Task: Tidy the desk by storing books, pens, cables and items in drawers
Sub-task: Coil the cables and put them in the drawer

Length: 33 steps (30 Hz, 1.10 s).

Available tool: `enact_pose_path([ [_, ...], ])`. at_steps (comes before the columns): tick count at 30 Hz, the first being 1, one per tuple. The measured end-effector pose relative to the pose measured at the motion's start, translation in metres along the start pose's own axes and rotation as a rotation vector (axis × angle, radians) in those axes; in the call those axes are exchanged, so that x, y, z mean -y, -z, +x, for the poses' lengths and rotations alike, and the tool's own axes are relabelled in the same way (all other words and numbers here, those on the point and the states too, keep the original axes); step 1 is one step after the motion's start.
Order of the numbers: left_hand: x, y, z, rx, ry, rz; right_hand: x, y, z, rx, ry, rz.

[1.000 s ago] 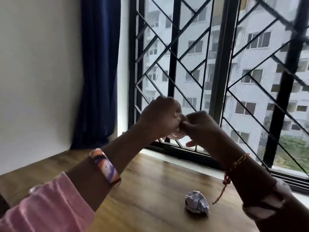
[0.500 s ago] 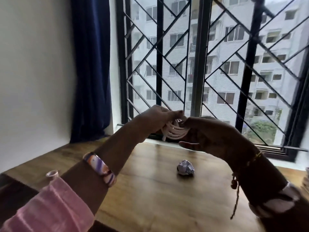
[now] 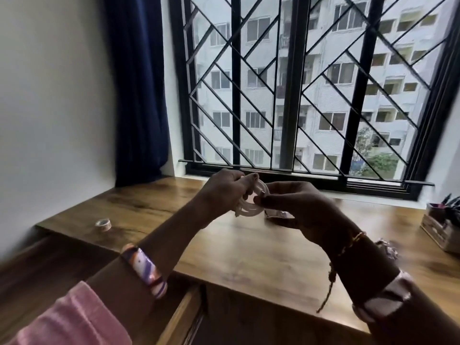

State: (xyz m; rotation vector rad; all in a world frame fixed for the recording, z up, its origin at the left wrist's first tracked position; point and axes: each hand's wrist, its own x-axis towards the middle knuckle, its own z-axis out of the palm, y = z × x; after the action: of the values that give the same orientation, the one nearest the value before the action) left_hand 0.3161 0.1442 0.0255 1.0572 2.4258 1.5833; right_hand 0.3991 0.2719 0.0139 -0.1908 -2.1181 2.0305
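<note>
Above the desk [image 3: 249, 250], both hands grip a coiled white cable [image 3: 251, 206]: left hand [image 3: 224, 190] fingers curl round its left side, right hand [image 3: 296, 207] pinches its right. A tape roll [image 3: 103, 223] lies on the desk's left end.

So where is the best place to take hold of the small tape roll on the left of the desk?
Judging by its pose, the tape roll lies flat with its hole upward. Come from above and pinch across the outer rim, or put one finger in the hole. Nothing stands close beside it.
</note>
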Motion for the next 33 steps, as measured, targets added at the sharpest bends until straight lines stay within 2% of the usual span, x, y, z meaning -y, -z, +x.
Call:
enact_pose_path([
  [5,0.002,0.017,-0.021,0.070,0.191,-0.134,0.003,-0.024,-0.008,-0.015,0.193,-0.069],
  [11,0.014,0.032,-0.051,0.103,0.309,-0.163,0.001,-0.052,-0.009,-0.011,0.409,-0.204],
  [13,0.020,0.030,-0.063,0.027,0.303,-0.152,-0.006,-0.063,-0.009,-0.015,0.429,-0.143],
  [15,0.026,0.025,-0.074,-0.143,0.223,-0.106,-0.014,-0.079,-0.012,0.002,0.428,-0.013],
  [18,0.034,0.017,-0.091,-0.383,0.102,0.043,-0.027,-0.099,-0.013,0.050,0.316,0.242],
  [22,0.069,0.018,-0.120,-0.540,0.139,0.311,-0.055,-0.132,-0.007,0.138,0.019,0.401],
  [25,0.109,0.034,-0.163,-0.472,0.237,0.371,-0.086,-0.160,-0.007,0.282,-0.164,0.345],
  [29,0.139,0.076,-0.214,-0.235,0.356,0.490,-0.116,-0.192,-0.011,0.623,-0.196,0.054],
  [31,0.146,0.096,-0.233,-0.253,0.381,0.535,-0.124,-0.216,-0.016,0.704,-0.207,-0.038],
  [33,0.154,0.113,-0.251,-0.307,0.424,0.548,-0.131,-0.243,-0.021,0.754,-0.224,-0.028],
])
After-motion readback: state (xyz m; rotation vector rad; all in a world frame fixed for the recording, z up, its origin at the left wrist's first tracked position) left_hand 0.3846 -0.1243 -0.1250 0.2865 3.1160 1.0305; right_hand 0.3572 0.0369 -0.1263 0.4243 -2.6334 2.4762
